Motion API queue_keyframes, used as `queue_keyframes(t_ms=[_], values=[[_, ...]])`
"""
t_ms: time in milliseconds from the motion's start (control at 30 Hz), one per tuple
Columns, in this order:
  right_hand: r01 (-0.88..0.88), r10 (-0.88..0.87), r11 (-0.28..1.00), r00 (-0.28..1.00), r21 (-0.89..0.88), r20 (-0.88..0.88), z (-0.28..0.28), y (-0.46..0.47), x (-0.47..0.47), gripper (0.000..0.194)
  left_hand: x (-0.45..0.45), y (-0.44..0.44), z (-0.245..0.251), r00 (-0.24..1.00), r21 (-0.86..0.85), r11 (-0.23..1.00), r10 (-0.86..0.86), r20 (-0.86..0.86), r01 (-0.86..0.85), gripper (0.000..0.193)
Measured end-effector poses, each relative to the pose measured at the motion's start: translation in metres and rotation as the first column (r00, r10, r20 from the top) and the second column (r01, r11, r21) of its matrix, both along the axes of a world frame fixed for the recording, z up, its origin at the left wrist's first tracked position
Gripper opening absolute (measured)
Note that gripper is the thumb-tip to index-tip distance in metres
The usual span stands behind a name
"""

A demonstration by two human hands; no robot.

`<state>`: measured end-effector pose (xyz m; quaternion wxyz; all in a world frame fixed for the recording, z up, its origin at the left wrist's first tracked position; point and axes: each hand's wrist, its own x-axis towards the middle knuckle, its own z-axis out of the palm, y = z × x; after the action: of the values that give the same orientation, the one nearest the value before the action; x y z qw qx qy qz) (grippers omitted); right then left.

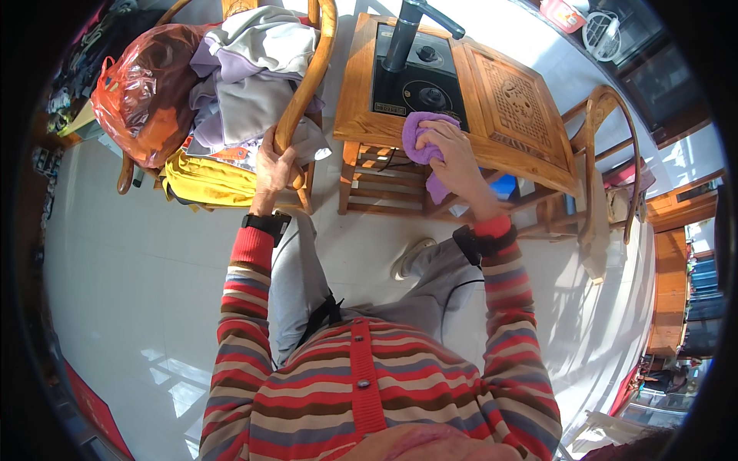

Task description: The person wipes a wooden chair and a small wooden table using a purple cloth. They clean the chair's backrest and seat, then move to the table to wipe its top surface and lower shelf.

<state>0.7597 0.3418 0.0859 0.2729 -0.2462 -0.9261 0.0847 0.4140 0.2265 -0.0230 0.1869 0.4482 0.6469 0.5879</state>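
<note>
My left hand (273, 163) grips the lower end of the curved wooden armrest (307, 86) of a chair. Clothes in grey and lilac (248, 104) lie heaped on that chair, beside a red plastic bag (147, 95) and above a folded yellow cloth item (213, 180). My right hand (447, 144) holds a bunched purple cloth (420, 138) at the near edge of a wooden tea table (369, 124). Part of the cloth hangs below that edge. A black panel (398, 92) with two round burners or plates is set into the tabletop, and a dark spout (403, 40) rises over it.
Right of the table stands a wooden chair (588, 144). The table has a carved wooden panel (513, 95) and a slatted shelf (389, 178) underneath. A pink basket (562, 14) and a round white rack (601, 36) are at the upper right. A shoe (412, 259) rests on the tiled floor (144, 242).
</note>
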Motion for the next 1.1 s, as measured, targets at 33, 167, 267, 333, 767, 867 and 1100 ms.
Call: queue_keyframes(t_ms=[33, 167, 267, 333, 767, 867, 1100], values=[[0.006, -0.005, 1.0, 1.0, 0.009, -0.023, 0.002, 0.002, 0.007, 0.028, 0.001, 0.0, -0.001, 1.0, 0.01, 1.0, -0.004, 0.008, 0.004, 0.064], [0.121, -0.124, 0.991, 0.992, -0.057, -0.035, 0.01, 0.009, 0.021, 0.027, 0.001, 0.0, -0.002, 1.0, 0.031, 0.999, -0.011, -0.009, 0.011, 0.063], [0.14, -0.151, 0.986, 0.978, -0.088, -0.142, 0.012, 0.019, -0.002, 0.028, 0.001, 0.0, -0.001, 1.0, 0.032, 0.999, -0.002, -0.016, 0.003, 0.061], [0.071, -0.074, 0.997, 0.977, -0.02, -0.2, 0.01, 0.031, -0.035, 0.03, 0.002, -0.001, 0.002, 1.0, 0.034, 0.999, -0.018, -0.005, 0.019, 0.061], [0.111, -0.11, 0.993, 0.994, -0.029, 0.007, -0.013, 0.032, -0.023, 0.039, 0.011, -0.007, 0.017, 0.991, -0.041, 0.998, -0.043, 0.123, 0.048, 0.06], [0.168, -0.168, 0.986, 0.986, -0.003, 0.008, -0.011, 0.038, 0.007, 0.039, 0.012, -0.007, 0.019, 0.993, -0.043, 0.998, -0.046, 0.104, 0.051, 0.06], [0.312, -0.337, 0.918, 0.939, 0.244, 0.068, -0.02, 0.083, 0.032, 0.043, 0.01, -0.007, 0.017, 0.997, -0.045, 0.998, -0.044, 0.063, 0.047, 0.059]])
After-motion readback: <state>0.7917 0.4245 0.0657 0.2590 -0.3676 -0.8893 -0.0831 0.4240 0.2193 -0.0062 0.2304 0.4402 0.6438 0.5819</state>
